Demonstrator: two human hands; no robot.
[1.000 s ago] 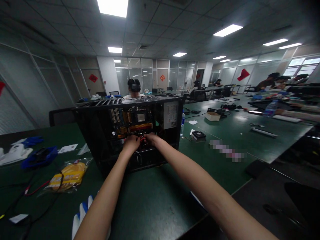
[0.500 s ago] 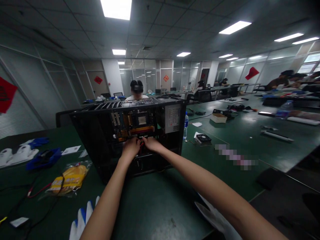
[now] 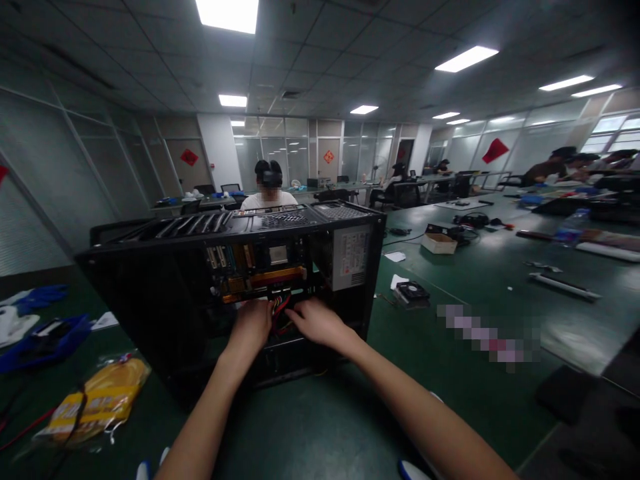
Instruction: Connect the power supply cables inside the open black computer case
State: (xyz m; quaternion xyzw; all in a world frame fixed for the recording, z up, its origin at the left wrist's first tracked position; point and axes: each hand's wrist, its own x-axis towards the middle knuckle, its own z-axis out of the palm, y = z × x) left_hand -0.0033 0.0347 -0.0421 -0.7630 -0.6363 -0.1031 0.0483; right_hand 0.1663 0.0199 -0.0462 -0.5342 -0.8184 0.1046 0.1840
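Note:
An open black computer case stands before me with its side off. Inside it show the motherboard, with a bare square processor spot, and a silver power supply. Both hands reach into the lower middle of the case. My left hand is closed at a bundle of red, yellow and black power cables, its fingertips hidden. On the other side of the bundle, my right hand has curled fingers, with the thumb toward the cables; what it grips is hidden.
A yellow bread packet and a blue tray lie left of the case. To its right are a black cooling fan, a small open box and a metal strip. A person sits across the table.
My hands have drawn a little apart, and more of the coloured cables shows between them. The case looks larger and turned slightly, and the view has shifted.

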